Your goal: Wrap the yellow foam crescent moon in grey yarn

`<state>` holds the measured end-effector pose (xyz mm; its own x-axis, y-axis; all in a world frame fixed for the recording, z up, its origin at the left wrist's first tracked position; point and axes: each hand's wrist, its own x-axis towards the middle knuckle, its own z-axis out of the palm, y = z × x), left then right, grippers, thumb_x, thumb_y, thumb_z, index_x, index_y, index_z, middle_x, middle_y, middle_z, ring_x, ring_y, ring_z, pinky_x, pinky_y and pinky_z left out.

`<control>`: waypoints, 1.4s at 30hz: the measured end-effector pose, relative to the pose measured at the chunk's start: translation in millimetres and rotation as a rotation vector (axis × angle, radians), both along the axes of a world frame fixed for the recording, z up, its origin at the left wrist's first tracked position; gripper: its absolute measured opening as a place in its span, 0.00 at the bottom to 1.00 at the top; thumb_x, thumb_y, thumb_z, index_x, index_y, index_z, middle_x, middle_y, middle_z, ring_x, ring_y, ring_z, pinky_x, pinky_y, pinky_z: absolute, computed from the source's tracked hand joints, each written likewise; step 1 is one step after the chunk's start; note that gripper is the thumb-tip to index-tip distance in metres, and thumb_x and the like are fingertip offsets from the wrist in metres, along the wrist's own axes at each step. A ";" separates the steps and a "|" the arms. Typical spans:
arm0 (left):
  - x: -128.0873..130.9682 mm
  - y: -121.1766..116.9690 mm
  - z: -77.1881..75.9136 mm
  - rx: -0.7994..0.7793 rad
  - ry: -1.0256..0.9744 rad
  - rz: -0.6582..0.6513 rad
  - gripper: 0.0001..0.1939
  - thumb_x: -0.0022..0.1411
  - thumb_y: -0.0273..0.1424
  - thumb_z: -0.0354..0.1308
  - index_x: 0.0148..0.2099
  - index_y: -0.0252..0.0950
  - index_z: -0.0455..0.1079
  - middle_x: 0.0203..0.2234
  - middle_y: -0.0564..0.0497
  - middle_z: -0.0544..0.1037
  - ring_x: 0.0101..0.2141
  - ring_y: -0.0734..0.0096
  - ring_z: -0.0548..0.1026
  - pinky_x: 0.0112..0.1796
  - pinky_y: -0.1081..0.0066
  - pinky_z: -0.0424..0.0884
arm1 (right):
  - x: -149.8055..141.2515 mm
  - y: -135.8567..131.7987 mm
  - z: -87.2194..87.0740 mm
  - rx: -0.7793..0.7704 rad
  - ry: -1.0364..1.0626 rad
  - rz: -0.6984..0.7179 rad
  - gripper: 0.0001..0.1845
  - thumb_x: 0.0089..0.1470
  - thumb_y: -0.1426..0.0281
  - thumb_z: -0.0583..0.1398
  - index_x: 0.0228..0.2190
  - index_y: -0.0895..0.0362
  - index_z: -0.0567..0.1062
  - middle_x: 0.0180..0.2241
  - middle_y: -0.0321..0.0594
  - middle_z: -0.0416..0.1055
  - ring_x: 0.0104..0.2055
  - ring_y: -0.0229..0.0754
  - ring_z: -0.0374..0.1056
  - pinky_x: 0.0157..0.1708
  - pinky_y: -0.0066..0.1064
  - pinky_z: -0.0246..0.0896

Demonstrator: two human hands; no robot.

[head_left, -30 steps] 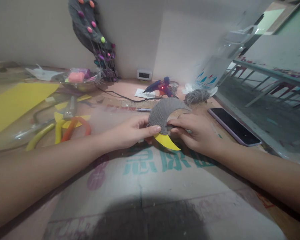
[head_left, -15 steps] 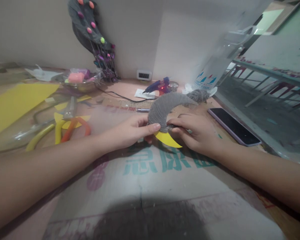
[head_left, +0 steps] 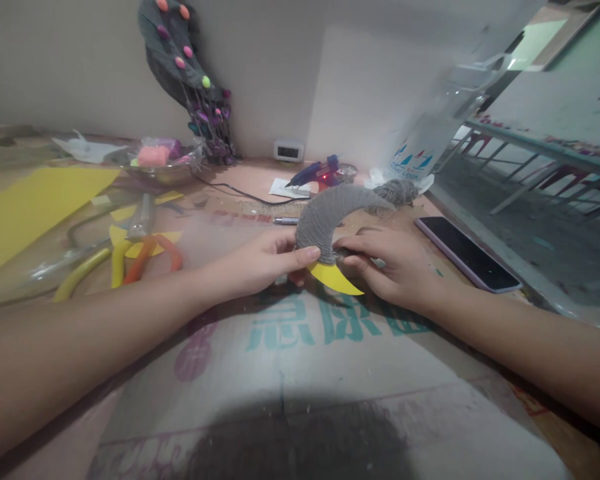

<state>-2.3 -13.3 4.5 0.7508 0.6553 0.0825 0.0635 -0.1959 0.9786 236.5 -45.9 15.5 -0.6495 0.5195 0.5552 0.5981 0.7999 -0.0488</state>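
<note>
A crescent of yellow card (head_left: 336,279) is wrapped in grey yarn (head_left: 325,217) over most of its length, and only its lower tip shows bare yellow. My left hand (head_left: 275,260) grips the crescent at its left edge, thumb on the front near where the yarn stops. On the inner side of the curve, my right hand (head_left: 380,263) is closed in a pinch by the last turns of yarn. A bit of grey yarn shows at its fingertips; the rest is hidden by the fingers. Behind the crescent's upper tip lies a ball of grey yarn (head_left: 399,192).
A blue glue gun (head_left: 314,172), a small digital clock (head_left: 288,151) and a pen (head_left: 286,221) are behind my hands. Pliers with orange handles (head_left: 147,257) and yellow card (head_left: 35,207) lie left. A phone (head_left: 467,253) and a clear plastic jug (head_left: 425,133) are right.
</note>
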 end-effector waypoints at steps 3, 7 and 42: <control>-0.1 -0.3 -0.2 0.006 0.008 0.002 0.15 0.65 0.42 0.57 0.40 0.34 0.69 0.27 0.54 0.72 0.26 0.76 0.70 0.28 0.74 0.64 | 0.1 0.3 -0.1 0.013 0.001 -0.007 0.15 0.67 0.64 0.54 0.41 0.59 0.77 0.30 0.41 0.76 0.31 0.40 0.69 0.30 0.30 0.58; -1.0 0.0 -1.0 0.005 0.020 0.012 0.15 0.65 0.43 0.56 0.40 0.35 0.69 0.26 0.54 0.72 0.26 0.75 0.69 0.24 0.75 0.61 | 0.4 0.9 0.2 0.023 0.003 -0.004 0.15 0.67 0.64 0.54 0.42 0.60 0.77 0.29 0.42 0.76 0.31 0.40 0.69 0.30 0.31 0.58; -1.6 0.5 -1.2 0.038 0.021 -0.019 0.16 0.66 0.44 0.56 0.40 0.35 0.69 0.25 0.54 0.71 0.26 0.74 0.68 0.26 0.73 0.61 | 1.6 2.0 1.7 0.040 -0.038 0.029 0.12 0.66 0.66 0.54 0.42 0.56 0.76 0.29 0.41 0.74 0.31 0.40 0.68 0.31 0.32 0.58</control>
